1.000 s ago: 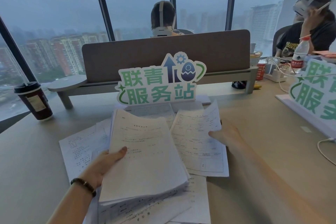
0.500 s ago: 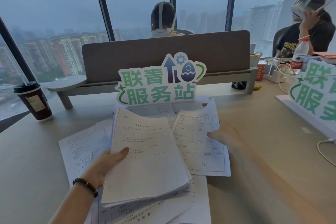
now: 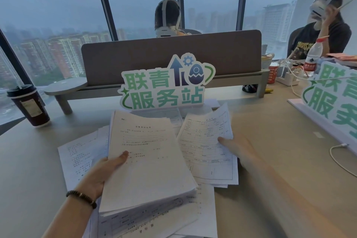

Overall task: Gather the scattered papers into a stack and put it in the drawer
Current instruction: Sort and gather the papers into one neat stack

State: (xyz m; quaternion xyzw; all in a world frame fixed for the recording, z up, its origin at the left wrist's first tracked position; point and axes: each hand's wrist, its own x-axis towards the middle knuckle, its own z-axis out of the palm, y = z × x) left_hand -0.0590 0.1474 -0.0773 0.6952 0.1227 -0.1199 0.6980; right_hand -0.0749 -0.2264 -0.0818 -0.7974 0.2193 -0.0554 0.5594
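A thick stack of white papers is lifted off the desk, tilted toward me, with my left hand gripping its left edge, thumb on top. To its right a printed form sheet is raised at its far end, and my right hand pinches its right edge. More loose papers lie spread flat on the desk to the left and under the stack. No drawer is in view.
A green-and-white sign stands just behind the papers, with a grey divider beyond it. A dark cup stands at far left. Another sign, a white cable and a water bottle are at right. Two people sit across the desk.
The stack in my left hand has risen a little and tilted more upright. My right hand has lifted the form sheet's far end slightly higher.
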